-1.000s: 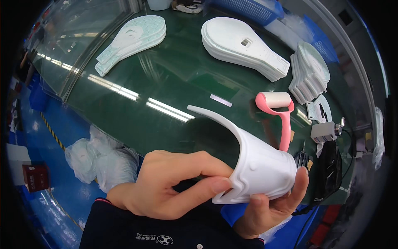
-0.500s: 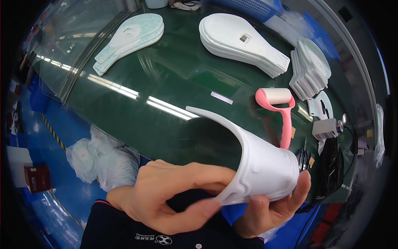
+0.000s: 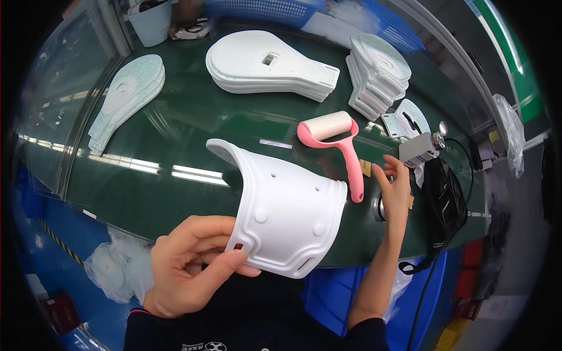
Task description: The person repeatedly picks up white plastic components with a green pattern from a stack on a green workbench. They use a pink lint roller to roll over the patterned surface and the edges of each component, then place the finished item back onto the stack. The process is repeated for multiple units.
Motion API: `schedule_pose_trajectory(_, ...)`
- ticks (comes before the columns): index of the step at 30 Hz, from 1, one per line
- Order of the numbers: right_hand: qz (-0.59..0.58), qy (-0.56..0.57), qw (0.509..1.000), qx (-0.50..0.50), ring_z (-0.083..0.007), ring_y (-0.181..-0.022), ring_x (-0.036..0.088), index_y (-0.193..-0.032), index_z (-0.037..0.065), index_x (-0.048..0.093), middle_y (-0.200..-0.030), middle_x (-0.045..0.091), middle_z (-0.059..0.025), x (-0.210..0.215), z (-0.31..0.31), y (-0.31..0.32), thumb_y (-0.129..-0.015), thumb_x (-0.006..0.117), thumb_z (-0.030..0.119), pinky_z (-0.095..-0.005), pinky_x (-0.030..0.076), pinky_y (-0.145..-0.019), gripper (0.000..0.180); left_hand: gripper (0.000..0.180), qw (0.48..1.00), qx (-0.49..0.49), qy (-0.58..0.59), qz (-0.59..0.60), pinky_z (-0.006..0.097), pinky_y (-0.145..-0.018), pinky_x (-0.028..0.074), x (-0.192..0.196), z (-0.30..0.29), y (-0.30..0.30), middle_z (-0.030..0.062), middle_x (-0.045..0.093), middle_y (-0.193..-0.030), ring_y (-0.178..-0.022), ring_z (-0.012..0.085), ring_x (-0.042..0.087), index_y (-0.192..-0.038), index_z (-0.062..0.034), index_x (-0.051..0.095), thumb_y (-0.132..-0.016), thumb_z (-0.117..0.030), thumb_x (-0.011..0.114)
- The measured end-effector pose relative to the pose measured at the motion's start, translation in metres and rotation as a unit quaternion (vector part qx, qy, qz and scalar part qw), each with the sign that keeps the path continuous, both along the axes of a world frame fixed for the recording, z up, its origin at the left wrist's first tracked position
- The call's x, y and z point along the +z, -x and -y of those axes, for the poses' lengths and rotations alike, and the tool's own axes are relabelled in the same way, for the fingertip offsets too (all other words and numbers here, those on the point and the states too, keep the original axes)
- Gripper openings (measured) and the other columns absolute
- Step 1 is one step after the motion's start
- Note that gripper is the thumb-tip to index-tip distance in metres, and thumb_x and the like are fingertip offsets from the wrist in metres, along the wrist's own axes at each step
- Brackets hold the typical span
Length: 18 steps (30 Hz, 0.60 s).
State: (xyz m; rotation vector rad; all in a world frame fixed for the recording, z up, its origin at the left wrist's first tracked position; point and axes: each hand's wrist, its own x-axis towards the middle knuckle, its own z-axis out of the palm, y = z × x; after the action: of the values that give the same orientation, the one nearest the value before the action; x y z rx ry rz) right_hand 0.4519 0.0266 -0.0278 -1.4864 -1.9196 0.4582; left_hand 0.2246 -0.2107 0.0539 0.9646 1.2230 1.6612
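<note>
My left hand (image 3: 202, 257) grips the lower left edge of a curved white plastic shell (image 3: 287, 210), thumb in front and fingers behind. Small holes, round bumps and a slot near its lower edge mark the shell, and a small dark red patch shows beside my thumb. Off to the right, my right hand (image 3: 393, 184) reaches over the table with fingers apart and nothing visible in them. Close to its fingertips lies a small tan piece (image 3: 366, 168). A pink-handled roller (image 3: 351, 167) with a white drum rests between the shell and that hand.
Stacked white paddle-shaped panels (image 3: 252, 64) lie at the back, with another stack (image 3: 377, 76) to their right and pale green-white ones (image 3: 126, 99) at left. A metal-topped bottle (image 3: 418, 151) and black bag (image 3: 446, 205) stand right. Blue baskets (image 3: 263, 10) line the back.
My right hand has let go of the shell and moved right, over the table. The shell, still in my left hand, has turned to show its outer face. The view has shifted.
</note>
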Motion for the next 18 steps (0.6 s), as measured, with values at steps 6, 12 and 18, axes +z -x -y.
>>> schedule_pose_trajectory(6, 0.053, 0.020, 0.998, 0.030, -0.0180, -0.071, 0.046, -0.084, 0.002, 0.056, -0.080, 0.048, -0.0076, -0.019, -0.015, 0.000, -0.066, 0.068, 0.025, -0.0285, 0.040, -0.066, 0.031, 0.022, 1.000, -0.014, 0.004, -0.007, 0.023, -0.067, 0.051, 0.000, 0.004, 0.006, 0.0172, 0.060, -0.089, -0.076, 0.0190, 0.062, -0.100, 0.0114, 0.046, -0.078, 0.009, 0.049)
schedule_pose_trajectory(12, -0.269, 0.012, 0.960, 0.075, -0.0123, -0.071, 0.050, -0.082, 0.000, 0.048, -0.086, 0.055, -0.0111, 0.006, 0.009, 0.016, -0.079, 0.057, 0.011, -0.0219, 0.040, -0.059, 0.014, 0.023, 0.999, -0.044, 0.008, -0.021, 0.021, -0.064, 0.051, 0.007, 0.004, 0.005, 0.0164, 0.060, -0.089, -0.075, 0.0177, 0.062, -0.100, 0.0105, 0.047, -0.078, 0.008, 0.050)
schedule_pose_trajectory(18, -0.399, -0.023, 0.902, 0.166, -0.0114, -0.055, 0.049, -0.096, 0.001, 0.033, -0.071, 0.054, -0.0161, 0.108, 0.142, 0.076, -0.083, 0.047, 0.010, -0.0177, 0.038, -0.036, 0.020, 0.025, 0.985, -0.133, -0.051, -0.097, 0.024, -0.064, 0.052, 0.006, -0.001, 0.010, 0.0231, 0.058, -0.087, -0.077, 0.0217, 0.061, -0.101, 0.0148, 0.044, -0.077, 0.012, 0.044)
